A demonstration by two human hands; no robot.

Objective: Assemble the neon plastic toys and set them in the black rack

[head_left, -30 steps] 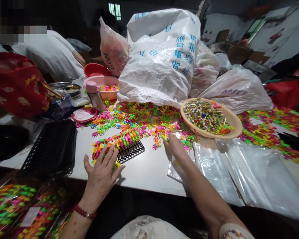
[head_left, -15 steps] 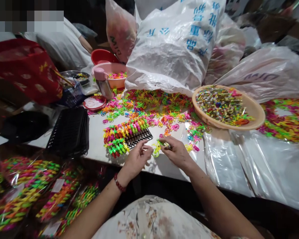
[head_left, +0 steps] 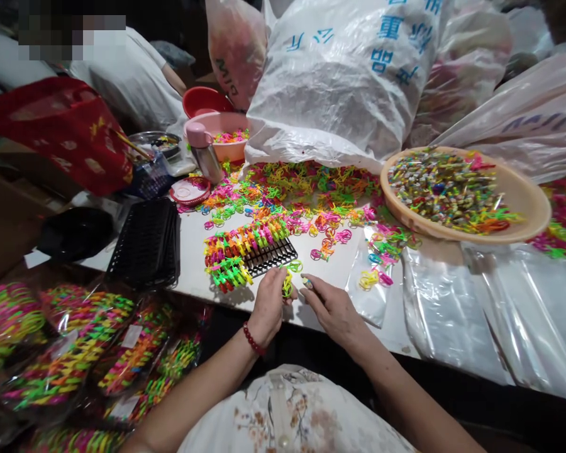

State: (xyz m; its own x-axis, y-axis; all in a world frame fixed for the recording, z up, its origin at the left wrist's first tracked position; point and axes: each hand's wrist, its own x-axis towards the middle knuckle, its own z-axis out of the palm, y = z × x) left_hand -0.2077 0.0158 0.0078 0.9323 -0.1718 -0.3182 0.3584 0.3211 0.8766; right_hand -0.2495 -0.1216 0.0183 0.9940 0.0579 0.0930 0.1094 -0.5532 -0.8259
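Observation:
Pinched in my left hand (head_left: 268,303) is a small yellow plastic toy piece (head_left: 287,285) with ring-like loops. My right hand (head_left: 334,309) is just to its right, thumb and fingers closed on a small pale-tipped piece (head_left: 306,282), too small to name. The hands are apart. A green looped piece (head_left: 293,266) lies just beyond my left hand. Behind that hand stands a black plastic rack (head_left: 274,257), its left and far parts lined with rows of bright toy pieces (head_left: 231,275). Loose toy pieces (head_left: 327,236) are scattered on the white table (head_left: 191,242).
A tan basin (head_left: 531,217) of small mixed parts stands at right, near clear plastic bags (head_left: 446,308). Stacked black racks (head_left: 144,245) lie at left. A pink-lidded flask (head_left: 205,154) and large white sack (head_left: 330,88) stand behind. Bagged toys (head_left: 82,343) fill the lower left.
My left hand now grips a yellow piece. My right hand has drawn back slightly toward me and holds a small pale-tipped piece. The view has shifted, moving the scene rightward.

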